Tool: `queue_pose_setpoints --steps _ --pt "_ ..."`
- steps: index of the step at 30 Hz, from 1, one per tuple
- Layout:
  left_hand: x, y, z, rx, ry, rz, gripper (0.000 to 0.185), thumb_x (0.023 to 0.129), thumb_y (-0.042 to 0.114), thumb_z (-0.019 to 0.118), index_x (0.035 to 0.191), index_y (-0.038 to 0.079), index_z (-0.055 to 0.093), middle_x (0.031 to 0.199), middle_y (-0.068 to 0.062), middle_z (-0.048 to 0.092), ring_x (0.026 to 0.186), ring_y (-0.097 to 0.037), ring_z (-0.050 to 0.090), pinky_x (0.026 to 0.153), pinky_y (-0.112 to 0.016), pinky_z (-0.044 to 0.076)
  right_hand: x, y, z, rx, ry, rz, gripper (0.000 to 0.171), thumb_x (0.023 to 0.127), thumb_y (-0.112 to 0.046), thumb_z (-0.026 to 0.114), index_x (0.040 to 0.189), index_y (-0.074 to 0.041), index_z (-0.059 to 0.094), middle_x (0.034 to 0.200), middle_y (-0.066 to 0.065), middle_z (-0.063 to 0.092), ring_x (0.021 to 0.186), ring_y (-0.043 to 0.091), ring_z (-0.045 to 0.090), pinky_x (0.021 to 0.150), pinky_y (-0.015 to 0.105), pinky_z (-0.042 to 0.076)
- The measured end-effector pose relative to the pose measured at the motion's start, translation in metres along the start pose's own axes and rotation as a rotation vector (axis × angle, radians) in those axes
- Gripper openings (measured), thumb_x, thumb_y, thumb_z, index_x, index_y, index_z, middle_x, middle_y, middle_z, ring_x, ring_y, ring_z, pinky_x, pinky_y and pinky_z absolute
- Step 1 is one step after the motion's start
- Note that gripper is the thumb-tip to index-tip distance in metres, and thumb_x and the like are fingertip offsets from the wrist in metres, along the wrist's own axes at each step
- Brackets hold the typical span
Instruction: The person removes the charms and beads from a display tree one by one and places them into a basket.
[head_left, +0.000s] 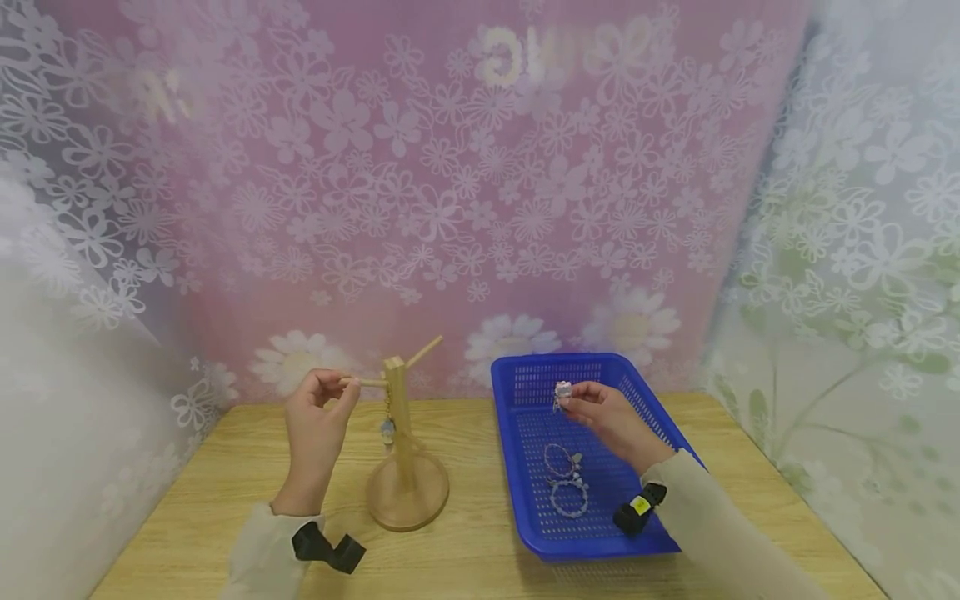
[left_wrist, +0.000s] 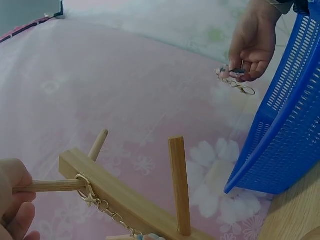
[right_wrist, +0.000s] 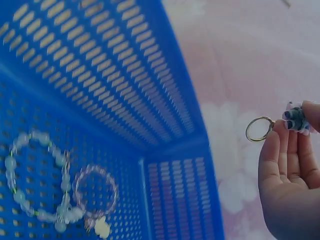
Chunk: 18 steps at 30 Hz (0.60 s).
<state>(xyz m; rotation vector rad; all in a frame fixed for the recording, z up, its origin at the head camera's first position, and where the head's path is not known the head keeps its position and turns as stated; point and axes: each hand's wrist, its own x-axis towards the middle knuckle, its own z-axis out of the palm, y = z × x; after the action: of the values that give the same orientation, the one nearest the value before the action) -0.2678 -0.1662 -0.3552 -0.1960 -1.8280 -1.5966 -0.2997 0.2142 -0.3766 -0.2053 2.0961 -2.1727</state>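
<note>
Head view: left hand [head_left: 315, 429] pinches peg [head_left: 371, 383], right hand [head_left: 611, 421] pinches keychain [head_left: 562, 390]; sideways tug on peg could tip stand [head_left: 403, 446]

Smooth wooden stand [head_left: 402, 429], plastic basket [head_left: 507, 442], metal ring [right_wrist: 247, 132]

Faint lettering [head_left: 502, 57], pink backdrop [head_left: 480, 208], not legible

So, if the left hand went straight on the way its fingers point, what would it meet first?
Likely the keychain hung on the peg that the left hand pinches, then the post beside it; exact depth is hard to judge.
</note>
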Motion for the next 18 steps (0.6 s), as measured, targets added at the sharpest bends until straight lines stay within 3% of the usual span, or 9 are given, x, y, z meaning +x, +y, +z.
queue_pose_setpoints --steps 4,11,18 --pt "-0.003 0.006 0.004 -0.02 0.001 -0.009 0.01 0.084 0.0 0.068 0.09 -0.005 0.062 0.078 0.008 0.058 0.072 -0.005 0.057 0.063 -0.016 0.047 0.008 0.009 -0.011 -0.027 -0.008 -0.001 0.009 0.09 -0.009 0.064 0.093 -0.007 0.056 0.092 -0.004 0.062 0.089 0.009 0.062 0.082 0.025 0.051" --pt "-0.011 0.033 0.008 0.011 0.002 0.002 0.009 0.083 -0.005 0.066 0.088 -0.009 0.06 0.077 0.008 0.057 0.069 -0.002 0.055 0.062 -0.015 0.045 0.018 0.023 -0.025 -0.104 0.014 0.016 0.011 0.089 -0.01 0.065 0.095 -0.006 0.056 0.097 -0.003 0.062 0.091 0.008 0.062 0.083 0.026 0.051" --pt "-0.016 0.042 0.01 0.01 -0.023 -0.007 0.006 0.082 -0.006 0.066 0.084 -0.007 0.061 0.078 0.003 0.059 0.069 -0.004 0.055 0.056 -0.017 0.044 0.023 0.03 -0.033 -0.126 0.017 0.023 0.012 0.09 -0.012 0.065 0.095 -0.005 0.057 0.095 -0.002 0.062 0.091 0.01 0.062 0.083 0.026 0.051"
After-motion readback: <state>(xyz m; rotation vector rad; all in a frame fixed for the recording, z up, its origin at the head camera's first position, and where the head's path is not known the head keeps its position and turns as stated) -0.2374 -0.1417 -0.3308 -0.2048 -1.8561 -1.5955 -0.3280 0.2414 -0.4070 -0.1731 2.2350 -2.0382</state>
